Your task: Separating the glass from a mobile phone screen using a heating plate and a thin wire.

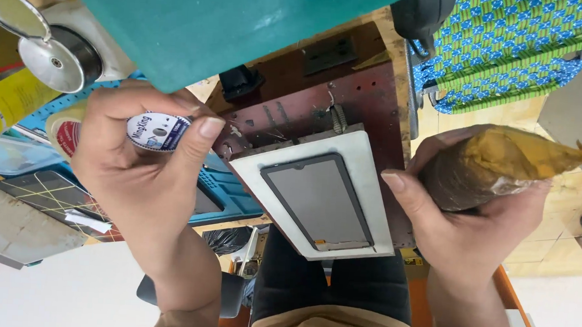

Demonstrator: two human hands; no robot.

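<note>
A small round white reel of tape [157, 131] is pinched in the left hand [138, 169] and a brown wad of cloth [497, 164] gripped in the right hand [474, 219], while the dark rectangular screen panel [317, 199], apparently not yet taped, lies on a white pad [364, 167] mid-bench.

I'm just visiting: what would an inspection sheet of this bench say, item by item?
Surface: dark red metal plate on a wooden bench.
Job's things: grey phone screen panel lying in a white tray; small round tape roll; brown paper-wrapped roll.
Clutter: yellow can, green cutting mat, teal block.
Hands: left hand pinches the tape roll; right hand grips the wrapped roll.
Cables: thin wires above the tray.
Surroundings: blue-green woven seat.
</note>
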